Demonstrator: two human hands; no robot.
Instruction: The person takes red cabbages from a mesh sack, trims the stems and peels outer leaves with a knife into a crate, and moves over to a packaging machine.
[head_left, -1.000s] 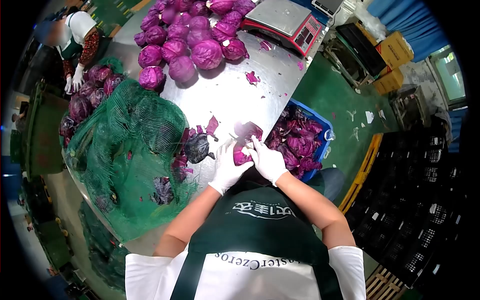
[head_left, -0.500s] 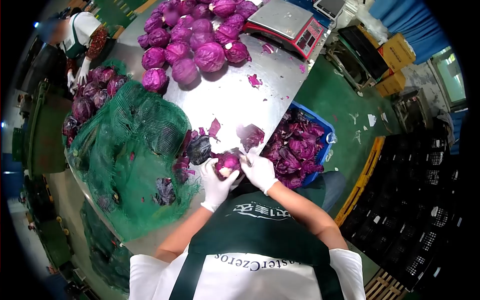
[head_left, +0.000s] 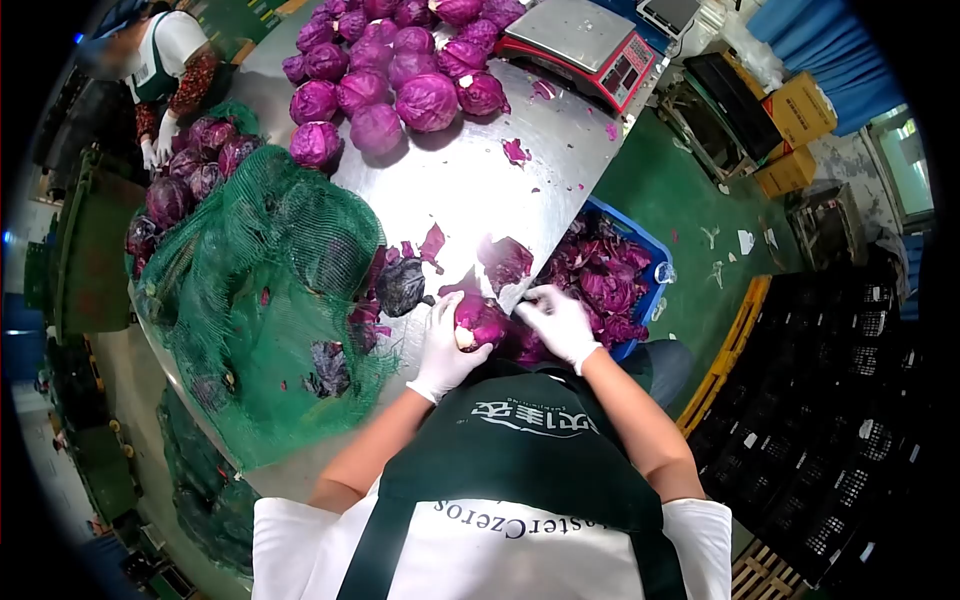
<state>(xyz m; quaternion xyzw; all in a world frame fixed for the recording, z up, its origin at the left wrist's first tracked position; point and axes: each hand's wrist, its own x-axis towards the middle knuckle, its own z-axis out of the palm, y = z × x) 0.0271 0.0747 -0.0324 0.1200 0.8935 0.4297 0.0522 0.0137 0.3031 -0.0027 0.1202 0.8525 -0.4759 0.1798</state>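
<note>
My left hand (head_left: 447,345), in a white glove, is wrapped round a red cabbage (head_left: 482,320) at the table's near edge. The cabbage's pale cut stem end faces left. Just right of it, my gloved right hand (head_left: 560,324) has its fingers drawn together; what they hold is too small to make out. Beyond the hands lies a loose purple outer leaf (head_left: 505,262). A dark, unpeeled cabbage (head_left: 401,288) rests to the left of my left hand.
Several peeled cabbages (head_left: 425,102) stand at the table's far side beside a red scale (head_left: 575,45). Green netting (head_left: 270,300) covers the left side. A blue crate (head_left: 655,262) of leaves is at the right. A co-worker (head_left: 175,60) handles cabbages at far left.
My right hand has moved right, away from the cabbage. The cabbage has turned in my left hand, its stem end now facing left.
</note>
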